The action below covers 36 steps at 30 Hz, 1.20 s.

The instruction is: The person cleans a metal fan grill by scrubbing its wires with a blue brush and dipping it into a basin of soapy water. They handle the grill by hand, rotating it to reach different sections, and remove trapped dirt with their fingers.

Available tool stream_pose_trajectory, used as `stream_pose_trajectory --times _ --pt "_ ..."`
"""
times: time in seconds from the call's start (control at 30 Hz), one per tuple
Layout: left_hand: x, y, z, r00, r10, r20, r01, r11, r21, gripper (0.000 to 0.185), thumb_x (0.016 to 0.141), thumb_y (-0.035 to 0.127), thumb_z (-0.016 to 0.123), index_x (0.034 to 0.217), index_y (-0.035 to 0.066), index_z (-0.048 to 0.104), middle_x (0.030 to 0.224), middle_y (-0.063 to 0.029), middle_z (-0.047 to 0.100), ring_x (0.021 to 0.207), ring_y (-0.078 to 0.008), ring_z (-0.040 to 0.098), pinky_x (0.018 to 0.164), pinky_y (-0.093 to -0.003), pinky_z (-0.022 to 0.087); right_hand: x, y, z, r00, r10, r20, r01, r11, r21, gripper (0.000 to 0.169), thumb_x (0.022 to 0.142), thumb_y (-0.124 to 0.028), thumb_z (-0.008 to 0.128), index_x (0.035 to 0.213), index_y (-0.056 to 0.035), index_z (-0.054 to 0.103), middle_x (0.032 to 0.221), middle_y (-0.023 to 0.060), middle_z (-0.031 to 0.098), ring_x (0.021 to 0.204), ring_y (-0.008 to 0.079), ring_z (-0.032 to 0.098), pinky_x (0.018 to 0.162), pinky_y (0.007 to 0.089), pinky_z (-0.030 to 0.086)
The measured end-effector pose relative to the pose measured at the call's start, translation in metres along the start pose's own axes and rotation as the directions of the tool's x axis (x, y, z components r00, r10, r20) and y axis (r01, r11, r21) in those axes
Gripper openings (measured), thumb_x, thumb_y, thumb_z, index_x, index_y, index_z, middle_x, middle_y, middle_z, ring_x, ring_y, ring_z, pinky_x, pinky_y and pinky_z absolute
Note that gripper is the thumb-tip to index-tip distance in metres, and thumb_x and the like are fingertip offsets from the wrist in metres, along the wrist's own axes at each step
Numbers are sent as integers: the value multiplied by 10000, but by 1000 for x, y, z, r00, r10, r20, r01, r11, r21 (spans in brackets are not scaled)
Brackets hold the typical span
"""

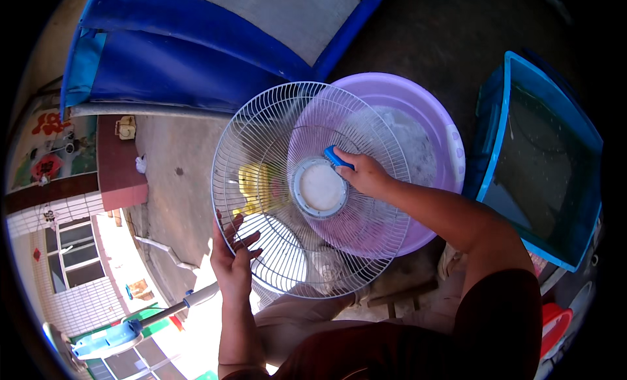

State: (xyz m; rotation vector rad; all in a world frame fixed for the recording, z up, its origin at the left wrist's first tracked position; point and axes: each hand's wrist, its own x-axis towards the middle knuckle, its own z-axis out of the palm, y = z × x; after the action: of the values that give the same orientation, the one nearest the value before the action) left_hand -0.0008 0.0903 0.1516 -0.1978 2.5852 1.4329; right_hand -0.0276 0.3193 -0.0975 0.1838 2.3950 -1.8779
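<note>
A round white wire fan grille (322, 186) is held up in front of me, its wires running out from a pale round hub. My left hand (237, 255) grips the lower left rim, fingers curled through the wires. Between the thumb and fingers of my right hand (363, 172) is a small blue brush (338, 157), resting against the wires just above the hub. Behind and partly under the grille stands a purple plastic basin (453, 184) holding sudsy water (404, 135).
On the right, a blue rectangular tub (497, 140) holds dark water. A blue tarpaulin (181, 71) spans the upper left. Through the wires show a yellow object (252, 179) and a white round object (289, 255). A fan stand (164, 315) lies lower left; a red basin (553, 326) is lower right.
</note>
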Motion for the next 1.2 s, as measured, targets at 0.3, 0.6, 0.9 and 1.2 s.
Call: stream_pose_trajectory --times 0.3,0.6,0.9,1.2 --pt "0 1 5 998 -54 40 56 997 -48 781 739 -135 329 1473 100 207 1301 -186 476 975 -240 633 694 -278 557 9 42 11 930 94 -354 -156 977 -149 498 891 -228 586 1371 -246 454 870 203 542 785 366 592 715 449 482" --pt "-1 -4 -1 996 -84 40 86 995 -53 766 744 -119 353 1469 88 217 1288 -186 485 969 -249 639 680 -280 563 -2 35 -24 985 43 -168 -103 922 -373 501 889 -219 597 1356 -342 459 910 102 531 800 258 573 706 372 485" --pt "-2 -8 -2 995 -83 57 87 993 -76 764 747 -130 334 1470 82 205 1272 -181 479 980 -245 629 685 -274 554 14 44 -39 940 173 -295 -285 874 -394 510 881 -257 601 1364 -313 448 915 178 566 796 340 609 727 425 486" --pt "-4 -9 -1 999 -25 -23 24 1000 -16 744 768 -80 338 1476 96 192 1280 -175 518 910 -255 664 640 -286 568 -15 37 21 993 112 -42 -102 976 194 525 884 -221 606 1375 -138 441 975 227 645 867 293 650 774 348 476"
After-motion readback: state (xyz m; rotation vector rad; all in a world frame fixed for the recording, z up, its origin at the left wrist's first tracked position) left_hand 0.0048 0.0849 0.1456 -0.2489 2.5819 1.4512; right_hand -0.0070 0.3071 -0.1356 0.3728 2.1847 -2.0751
